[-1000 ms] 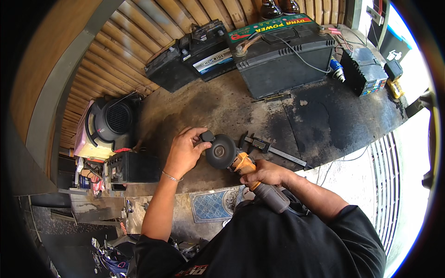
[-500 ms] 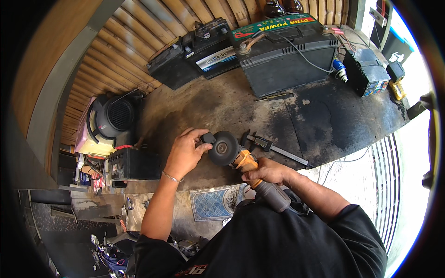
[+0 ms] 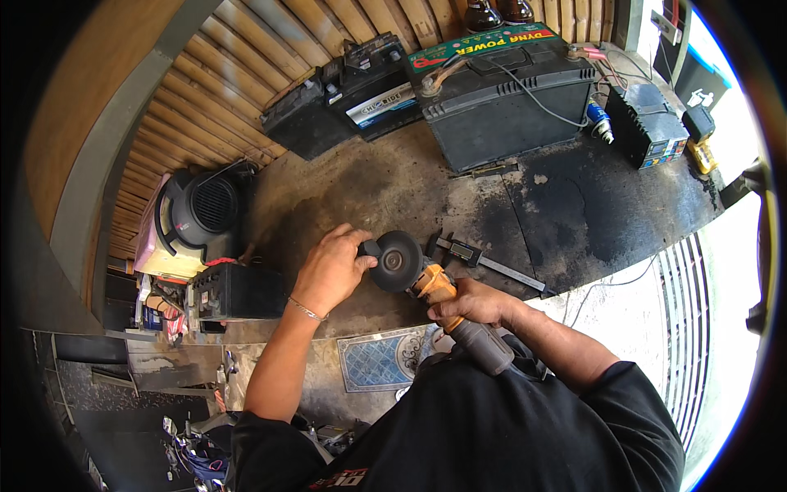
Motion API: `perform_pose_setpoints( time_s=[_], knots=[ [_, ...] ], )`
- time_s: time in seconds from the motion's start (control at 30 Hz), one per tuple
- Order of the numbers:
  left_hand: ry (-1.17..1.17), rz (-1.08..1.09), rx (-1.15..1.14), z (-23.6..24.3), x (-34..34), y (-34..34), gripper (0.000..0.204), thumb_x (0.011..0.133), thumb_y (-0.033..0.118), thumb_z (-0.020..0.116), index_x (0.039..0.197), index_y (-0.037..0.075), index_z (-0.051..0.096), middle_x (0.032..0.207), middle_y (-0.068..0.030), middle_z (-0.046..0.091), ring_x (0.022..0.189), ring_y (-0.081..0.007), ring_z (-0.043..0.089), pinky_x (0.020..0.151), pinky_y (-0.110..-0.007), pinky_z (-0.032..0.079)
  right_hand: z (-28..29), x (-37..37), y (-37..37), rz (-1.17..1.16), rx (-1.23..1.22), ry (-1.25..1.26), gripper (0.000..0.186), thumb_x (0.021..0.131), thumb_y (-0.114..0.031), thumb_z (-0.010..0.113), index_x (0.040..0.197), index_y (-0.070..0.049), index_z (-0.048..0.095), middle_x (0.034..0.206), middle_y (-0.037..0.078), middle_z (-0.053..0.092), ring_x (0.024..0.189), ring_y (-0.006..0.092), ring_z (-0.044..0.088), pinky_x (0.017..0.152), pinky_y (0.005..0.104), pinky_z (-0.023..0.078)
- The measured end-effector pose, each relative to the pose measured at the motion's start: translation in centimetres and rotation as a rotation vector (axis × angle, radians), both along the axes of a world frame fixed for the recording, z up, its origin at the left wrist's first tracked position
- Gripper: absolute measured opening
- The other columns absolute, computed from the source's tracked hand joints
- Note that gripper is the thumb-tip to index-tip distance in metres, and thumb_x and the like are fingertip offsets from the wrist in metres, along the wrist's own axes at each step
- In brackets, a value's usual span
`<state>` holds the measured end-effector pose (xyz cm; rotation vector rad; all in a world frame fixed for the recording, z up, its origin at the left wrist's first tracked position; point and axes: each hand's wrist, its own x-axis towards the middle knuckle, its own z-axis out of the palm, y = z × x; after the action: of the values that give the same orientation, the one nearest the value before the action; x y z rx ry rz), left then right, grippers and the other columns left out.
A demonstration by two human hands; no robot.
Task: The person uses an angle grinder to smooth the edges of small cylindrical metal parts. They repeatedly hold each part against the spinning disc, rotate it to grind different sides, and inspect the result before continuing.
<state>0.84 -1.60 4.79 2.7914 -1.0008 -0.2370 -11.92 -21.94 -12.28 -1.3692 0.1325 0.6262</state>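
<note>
My right hand is wrapped round the body of an angle grinder, which has an orange head and a grey rear end pointing back toward my belly. The grinder's dark round disc faces up toward me. Between the thumb and fingers of my left hand is a small black block, held at the disc's left edge. Whether block and disc touch, I cannot tell. Just right of the disc, a digital caliper lies on the stained wooden bench.
Along the back stand a large black battery with a green top and smaller black batteries. A charger-like box and a spray can are at the right. A round black appliance sits at the left.
My left hand has rolled slightly, showing more of its back, and the black block has tilted with it beside the disc. The grinder and my right hand stay nearly in place.
</note>
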Motion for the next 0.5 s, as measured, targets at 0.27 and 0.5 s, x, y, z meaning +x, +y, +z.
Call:
perform_pose_setpoints(
  time_s=[0.27, 0.5],
  knots=[
    [-0.032, -0.002, 0.071, 0.23, -0.13, -0.29, 0.041, 0.086, 0.017, 0.082, 0.122, 0.002, 0.072, 0.112, -0.0151, 0.069, 0.11, -0.0382, 0.066, 0.096, -0.046, 0.052, 0.19, -0.15, -0.17, 0.01, 0.042, -0.01, 0.081, 0.08, -0.04, 0.091, 0.135, 0.009, 0.058, 0.118, 0.015, 0.071, 0.108, 0.0217, 0.068, 0.094, 0.035, 0.056],
    [-0.05, -0.017, 0.132, 0.52, -0.46, -0.54, 0.041, 0.086, 0.016, 0.082, 0.124, 0.004, 0.072, 0.115, -0.0141, 0.067, 0.115, -0.0368, 0.064, 0.098, -0.046, 0.052, 0.26, -0.05, -0.21, 0.026, 0.025, -0.009, 0.079, 0.081, -0.04, 0.091, 0.134, 0.009, 0.058, 0.117, 0.015, 0.072, 0.106, 0.0221, 0.069, 0.093, 0.0352, 0.057]
  ],
)
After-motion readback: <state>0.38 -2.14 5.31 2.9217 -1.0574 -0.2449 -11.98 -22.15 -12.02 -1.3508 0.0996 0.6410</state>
